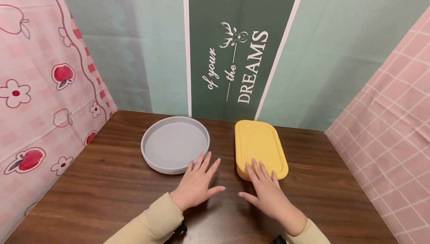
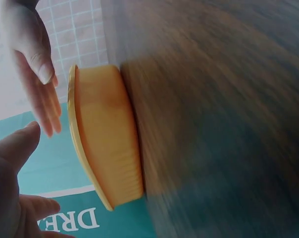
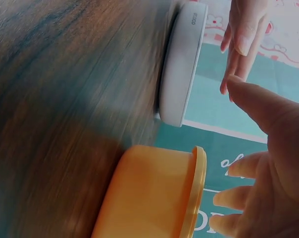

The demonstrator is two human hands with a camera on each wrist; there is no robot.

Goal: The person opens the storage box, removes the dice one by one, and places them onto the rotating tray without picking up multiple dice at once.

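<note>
The left hand has its fingers straight and spread wide, the thumb well out to the side; they are empty. Under and ahead of these fingers, mostly to their left, sits a round gray plate. The fingertips hang above its near right rim, and the right wrist view shows a gap between them and the plate.

The right hand is just as empty, its fingers straight and slightly apart, thumb held away from them. They hover over the near end of a yellow box, whose lid stretches forward from the fingertips. The left wrist view shows a narrow space between fingers and lid.

Plate and box both rest flat on the brown bench, which lies below both hands.
</note>
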